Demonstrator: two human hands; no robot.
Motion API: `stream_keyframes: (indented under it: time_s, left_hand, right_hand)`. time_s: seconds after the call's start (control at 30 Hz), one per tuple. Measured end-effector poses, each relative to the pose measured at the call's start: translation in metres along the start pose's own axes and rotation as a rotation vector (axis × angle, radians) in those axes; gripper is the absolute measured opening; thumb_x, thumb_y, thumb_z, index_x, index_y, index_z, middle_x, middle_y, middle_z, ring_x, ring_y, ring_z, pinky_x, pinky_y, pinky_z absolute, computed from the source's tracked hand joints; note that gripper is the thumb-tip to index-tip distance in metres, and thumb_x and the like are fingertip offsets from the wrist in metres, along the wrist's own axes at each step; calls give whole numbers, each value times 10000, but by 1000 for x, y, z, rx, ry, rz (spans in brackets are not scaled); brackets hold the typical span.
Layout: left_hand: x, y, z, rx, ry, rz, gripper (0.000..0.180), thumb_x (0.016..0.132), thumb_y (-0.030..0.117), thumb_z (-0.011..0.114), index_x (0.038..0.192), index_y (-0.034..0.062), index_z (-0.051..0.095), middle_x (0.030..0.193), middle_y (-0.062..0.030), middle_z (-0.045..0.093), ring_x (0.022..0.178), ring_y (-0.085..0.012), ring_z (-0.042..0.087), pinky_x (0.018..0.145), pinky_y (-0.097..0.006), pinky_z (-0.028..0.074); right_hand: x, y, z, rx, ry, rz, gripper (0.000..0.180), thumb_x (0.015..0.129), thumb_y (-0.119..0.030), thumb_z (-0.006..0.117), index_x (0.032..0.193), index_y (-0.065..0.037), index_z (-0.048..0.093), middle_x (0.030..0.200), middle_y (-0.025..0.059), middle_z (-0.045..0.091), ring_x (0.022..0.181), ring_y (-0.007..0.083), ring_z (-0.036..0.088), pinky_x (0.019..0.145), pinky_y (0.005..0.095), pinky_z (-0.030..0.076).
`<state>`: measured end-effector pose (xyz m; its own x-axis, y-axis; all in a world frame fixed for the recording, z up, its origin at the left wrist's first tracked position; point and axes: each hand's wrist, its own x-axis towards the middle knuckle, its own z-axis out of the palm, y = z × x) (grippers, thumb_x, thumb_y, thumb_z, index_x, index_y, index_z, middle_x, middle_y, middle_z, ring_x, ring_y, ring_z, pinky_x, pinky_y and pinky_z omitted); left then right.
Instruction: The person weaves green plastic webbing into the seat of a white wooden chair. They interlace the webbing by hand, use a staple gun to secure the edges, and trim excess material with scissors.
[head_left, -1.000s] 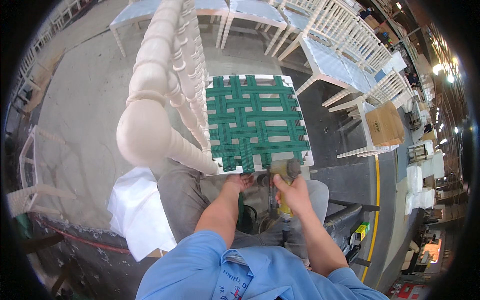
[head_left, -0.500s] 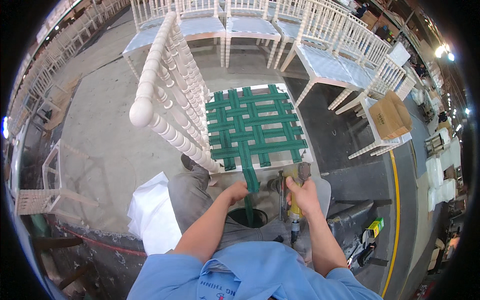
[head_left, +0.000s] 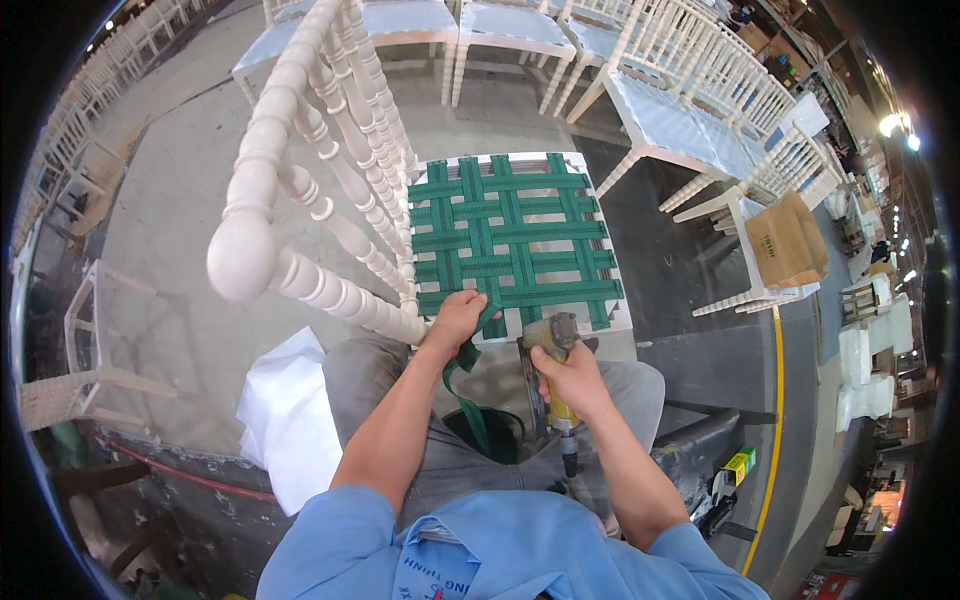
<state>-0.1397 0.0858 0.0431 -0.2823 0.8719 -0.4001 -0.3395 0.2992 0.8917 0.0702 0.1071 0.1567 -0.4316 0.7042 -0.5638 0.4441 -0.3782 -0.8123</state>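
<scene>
A white chair (head_left: 277, 214) with turned spindles has dark green webbing straps (head_left: 545, 262) woven across its seat frame. At the seat's near edge, my left hand (head_left: 460, 318) is closed on the end part of one green webbing strap (head_left: 463, 362), folding it up. The strap's loose tail hangs down into a dark round container (head_left: 512, 432) between my knees. My right hand (head_left: 572, 378) grips a yellow pneumatic staple gun (head_left: 562, 410) with its head just below the seat's near edge, right of the left hand. A hose fitting shows under its handle.
White chairs (head_left: 660, 100) stand in rows beyond. A brown cardboard box (head_left: 784, 240) sits on a chair at right. White sheets (head_left: 288, 420) lie by my left knee. A small green-and-yellow box (head_left: 740, 465) rests at lower right, near a yellow floor line (head_left: 775, 430).
My left hand has moved up to the seat edge, bending the strap end upward. My right hand has brought the staple gun left, closer to the left hand.
</scene>
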Motion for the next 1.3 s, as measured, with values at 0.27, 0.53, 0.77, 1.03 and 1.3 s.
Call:
stream_keyframes:
  time_s: [0.27,0.53,0.77,1.03,1.3]
  left_hand:
    - [16,-8,1,120,55,-30,307,924,215,549,920,-43,715,874,-149,737,797,-225,670,757,-344,494]
    - [23,-18,-4,-5,56,-38,318,933,212,543,875,-55,705,840,-127,735,759,-221,664,736,-357,494]
    - [27,-20,-7,-32,16,-63,267,997,182,507,959,-43,645,899,-88,711,803,-160,678,746,-290,497]
    - [26,-21,-2,-75,67,-50,345,962,221,490,893,-55,685,822,-130,722,758,-238,664,729,-373,494]
    - [22,-12,-8,28,5,-86,307,1000,221,490,1010,-36,657,893,-106,735,778,-163,668,773,-308,493]
  right_hand:
    - [28,-5,22,-62,10,62,220,964,-209,660,1092,-51,575,797,8,580,536,104,533,470,274,454]
    - [34,-6,34,-162,28,48,239,968,-191,651,1133,-40,566,797,9,576,521,101,519,453,267,433]
    - [33,-5,45,-140,21,7,359,934,-239,703,1175,-38,526,750,10,594,494,92,524,431,268,438]
    - [30,-3,49,-142,4,-1,365,934,-239,702,1190,-51,522,753,13,598,485,96,525,432,266,440]
    - [21,-11,40,-54,-5,18,289,946,-243,690,1131,-51,579,753,17,607,489,110,541,440,276,451]
